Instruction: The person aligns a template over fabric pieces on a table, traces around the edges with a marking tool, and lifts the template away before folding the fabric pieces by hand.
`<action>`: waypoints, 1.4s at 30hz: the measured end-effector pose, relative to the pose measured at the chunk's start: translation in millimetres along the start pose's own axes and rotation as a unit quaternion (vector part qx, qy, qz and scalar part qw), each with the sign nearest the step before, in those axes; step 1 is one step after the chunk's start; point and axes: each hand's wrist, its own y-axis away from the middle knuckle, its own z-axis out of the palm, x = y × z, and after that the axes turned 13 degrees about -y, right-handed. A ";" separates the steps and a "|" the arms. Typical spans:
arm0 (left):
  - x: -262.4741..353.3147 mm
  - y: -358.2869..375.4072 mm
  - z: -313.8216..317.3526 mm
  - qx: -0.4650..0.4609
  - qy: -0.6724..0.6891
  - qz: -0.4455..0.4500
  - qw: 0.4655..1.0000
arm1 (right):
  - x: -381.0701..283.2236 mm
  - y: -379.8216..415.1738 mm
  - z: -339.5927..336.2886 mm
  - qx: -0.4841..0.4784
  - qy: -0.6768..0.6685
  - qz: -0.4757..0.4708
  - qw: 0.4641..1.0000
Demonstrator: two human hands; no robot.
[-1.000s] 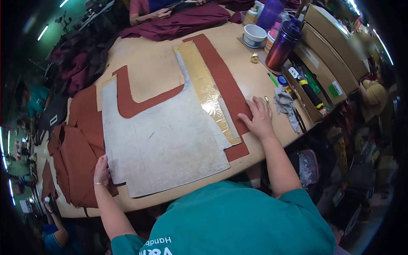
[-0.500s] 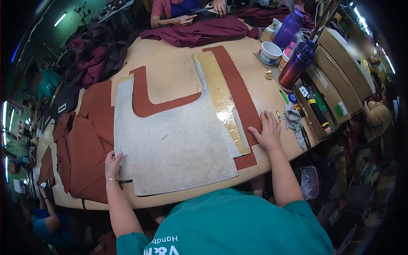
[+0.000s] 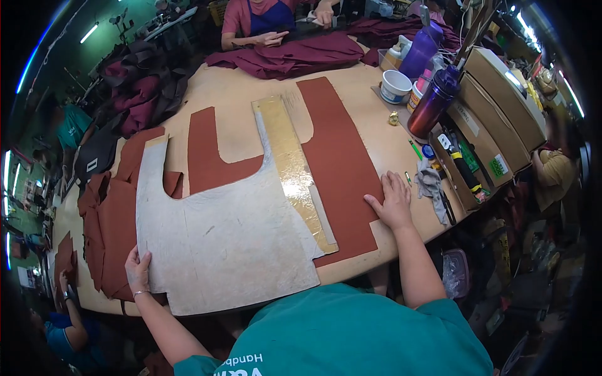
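Note:
A large pale grey U-shaped pattern board (image 3: pixel 226 244) with a shiny yellow taped strip lies tilted over a rust-red fabric piece (image 3: pixel 338 150) of similar outline. My left hand (image 3: pixel 137 269) grips the board's lower left edge, thumb on top, other fingers partly beneath. My right hand (image 3: pixel 392 200) rests flat, fingers spread, at the right edge of the red piece, holding nothing. More of the red piece shows between the board's arms and along its right side. Crumpled rust-red fabric (image 3: pixel 113 232) lies left of the board.
Maroon cloth (image 3: pixel 288 56) lies at the table's far edge, where a co-worker's hands (image 3: pixel 273 39) are. Dark fabric (image 3: pixel 141 88) is heaped at back left. A white tub (image 3: pixel 396 86), bottle (image 3: pixel 436 103), grey rag (image 3: pixel 430 185) and cardboard box (image 3: pixel 470 156) stand or lie right.
The grey board has shifted left and toward me with my left hand, uncovering more of the red piece. My right hand has stayed nearly in place.

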 end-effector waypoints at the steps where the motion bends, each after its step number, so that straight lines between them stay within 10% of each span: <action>1: -2.0 1.6 -2.5 0.001 -0.002 0.005 1.000 | 0.5 -0.4 0.2 0.000 0.001 -0.002 1.000; 29: -58.8 26.1 -123.5 0.083 -0.111 -0.022 0.990 | 0.9 4.6 14.7 0.027 -0.076 -0.133 0.988; 32: -59.8 23.7 -105.1 0.093 -0.094 -0.026 0.991 | -16.4 -2.2 -18.9 -0.063 -0.530 0.100 0.840; 37: -22.0 12.8 -28.5 0.060 -0.066 -0.005 0.996 | -22.7 -8.0 -218.2 0.429 -0.311 -0.051 0.847; 42: 36.2 -3.0 70.3 0.001 -0.041 0.031 0.999 | -28.6 -13.8 -307.1 0.394 -0.180 -0.120 0.893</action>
